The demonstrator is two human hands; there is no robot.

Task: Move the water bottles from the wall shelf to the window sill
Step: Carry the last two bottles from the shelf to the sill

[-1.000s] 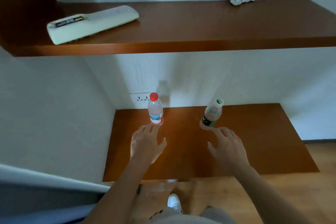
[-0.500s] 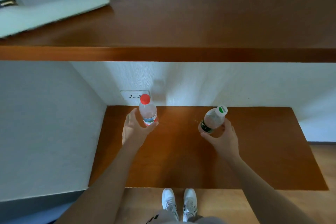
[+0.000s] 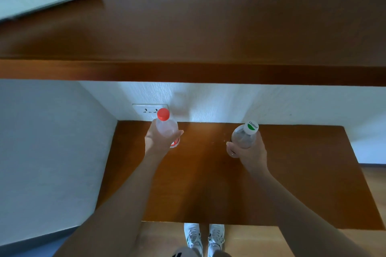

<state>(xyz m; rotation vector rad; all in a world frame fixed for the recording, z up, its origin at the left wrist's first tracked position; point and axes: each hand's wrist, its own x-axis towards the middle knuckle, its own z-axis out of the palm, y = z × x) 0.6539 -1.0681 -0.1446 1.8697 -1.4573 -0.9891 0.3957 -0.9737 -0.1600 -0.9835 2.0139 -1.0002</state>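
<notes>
Wood floor [image 3: 163, 240] nearest, then lower wall shelf [image 3: 208, 190]. Left hand [image 3: 155, 142] fingers curled round red-capped bottle [image 3: 167, 128], right hand [image 3: 251, 153] round green-capped bottle [image 3: 243, 136], both over the shelf (lifted or not, unclear). Carrying to the window sill, unseen, remains.

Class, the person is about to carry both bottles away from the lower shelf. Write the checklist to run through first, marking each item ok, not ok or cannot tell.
1. Left hand grips the red-capped bottle: ok.
2. Right hand grips the green-capped bottle: ok.
3. Both caps are on: ok.
4. Clearance under the upper shelf, which overhangs the bottles: cannot tell.
5. Bottle bases lifted off the lower shelf: cannot tell, the hands hide them.
6. Window sill in sight as the target: not ok, it is out of view.
</notes>
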